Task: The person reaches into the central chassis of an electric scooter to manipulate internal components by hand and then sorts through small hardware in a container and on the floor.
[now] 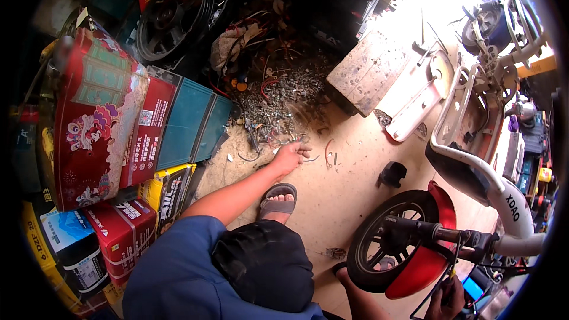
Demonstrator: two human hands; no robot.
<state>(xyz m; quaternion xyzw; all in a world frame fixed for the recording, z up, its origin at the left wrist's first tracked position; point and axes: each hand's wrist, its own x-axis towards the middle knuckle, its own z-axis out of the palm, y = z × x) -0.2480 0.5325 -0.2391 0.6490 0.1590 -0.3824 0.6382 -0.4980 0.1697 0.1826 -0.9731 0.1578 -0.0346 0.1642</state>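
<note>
A knee [264, 266] in dark cloth and a blue sleeve [172, 261] lie nearest the camera; the bent knee suggests a squat that brings the floor within reach. Beyond, the heap [290, 92] of small metal parts lies on the floor, between cartons [98, 124] and a wooden block [370, 71], which probably help keep it from spreading. The left hand [289, 157] is at its near edge, palm down, fingers partly curled; whether they pinch anything, I cannot tell. A red wire [329, 154] lies just beside it. Farther right are a black cap [392, 175] and a front wheel [391, 240], with red fender [435, 201]. The right hand [447, 299], at the lower edge, has bent fingers near a thin rod, perhaps for steadying; its grip is unclear. Battery boxes [124, 222] are stacked at left, likely to save floor space.
</note>
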